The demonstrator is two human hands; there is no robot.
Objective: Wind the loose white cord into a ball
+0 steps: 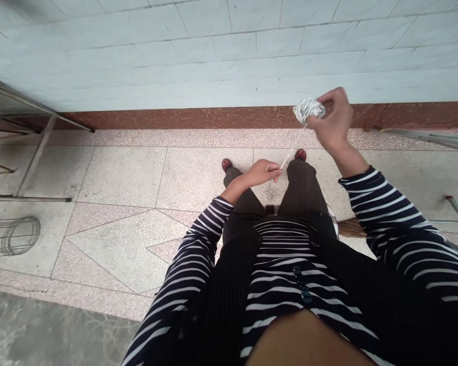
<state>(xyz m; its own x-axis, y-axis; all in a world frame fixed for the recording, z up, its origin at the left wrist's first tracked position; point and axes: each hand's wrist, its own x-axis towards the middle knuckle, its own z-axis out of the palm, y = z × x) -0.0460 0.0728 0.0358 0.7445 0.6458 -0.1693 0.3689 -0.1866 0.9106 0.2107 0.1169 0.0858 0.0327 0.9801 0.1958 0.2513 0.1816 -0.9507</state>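
Right hand [334, 122] is raised, fingers clamped on a white string ball [308, 109]. A string [290, 155] runs taut from the ball down to the left hand [263, 173], fingers pinched together on it, above the knees. Floor [118, 178] is tiled; a wire basket [13, 236] stands at left.

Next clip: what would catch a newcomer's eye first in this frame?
First, the small ball of white string held up in the right hand, in front of the pale tiled wall. From it a thin strand slants down to the left hand, which pinches it above the knees. At far left stand a metal-framed table and a wire cylinder basket on the speckled floor.
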